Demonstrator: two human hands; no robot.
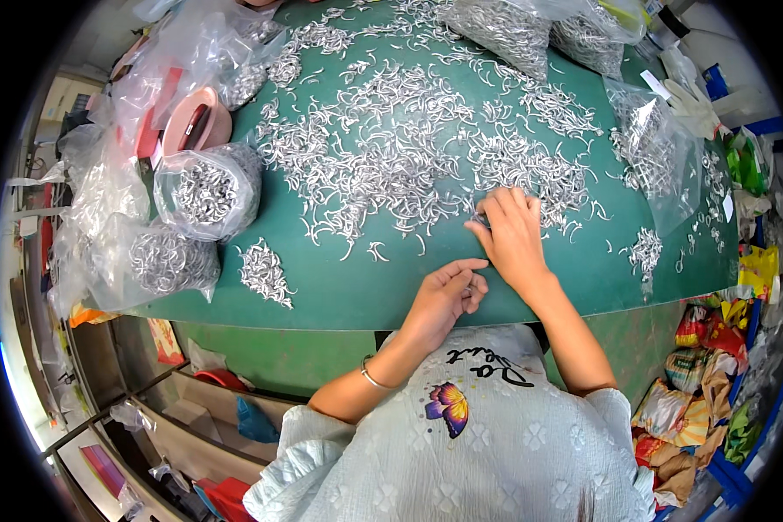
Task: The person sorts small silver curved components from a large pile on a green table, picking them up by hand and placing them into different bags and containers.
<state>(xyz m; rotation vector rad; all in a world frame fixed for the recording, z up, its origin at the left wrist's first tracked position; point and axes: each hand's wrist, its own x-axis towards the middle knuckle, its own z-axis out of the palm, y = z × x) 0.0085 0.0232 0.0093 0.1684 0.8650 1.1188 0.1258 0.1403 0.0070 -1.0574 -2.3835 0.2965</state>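
Heaps of small, curved, silvery metal pieces [391,157] are spread over the green tabletop [365,291]. My right hand [513,239] rests at the near edge of the heap, its fingers bent down and its thumb towards the left. Between thumb and fingers is a small metal piece, partly hidden. Closer to me, my left hand [448,300] is held above the table's near edge with curled fingers and a slightly extended index finger. Something small and silvery shows in its grip, too covered to make out. The two hands are apart.
At the left stand clear plastic bags of metal pieces [207,193], a pink container [198,122] and a small separate pile [265,274]. More filled bags [500,35] lie at the back. On the right are another bag [657,152] and a small pile [645,250].
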